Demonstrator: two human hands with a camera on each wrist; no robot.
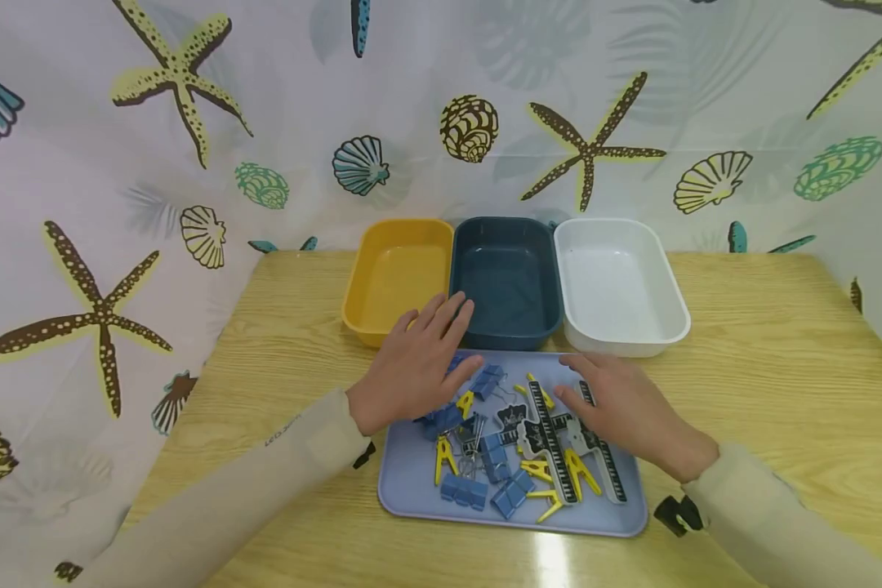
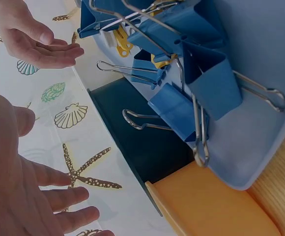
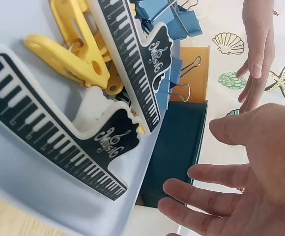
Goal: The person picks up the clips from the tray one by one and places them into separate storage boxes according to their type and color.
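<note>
Blue binder clips (image 1: 463, 492), yellow clips (image 3: 59, 56) and piano-keyboard clips (image 1: 554, 445) lie jumbled on a pale blue tray (image 1: 412, 500) before you, on a wood-grain counter (image 1: 294, 327). Your left hand (image 1: 412, 371) hovers over the tray's far left part, fingers extended and gripping nothing; your right hand (image 1: 632, 412) hangs above its right side near the piano-keyboard clips, fingers relaxed and equally unburdened. Behind the tray stand, left to right, a yellow bin (image 1: 404, 269), a dark teal bin (image 1: 507, 273) and a white bin (image 1: 617, 278). Work looks to be at its very start: every clip in view sits on the tray, none shows in a bin, and all appear left to handle.
</note>
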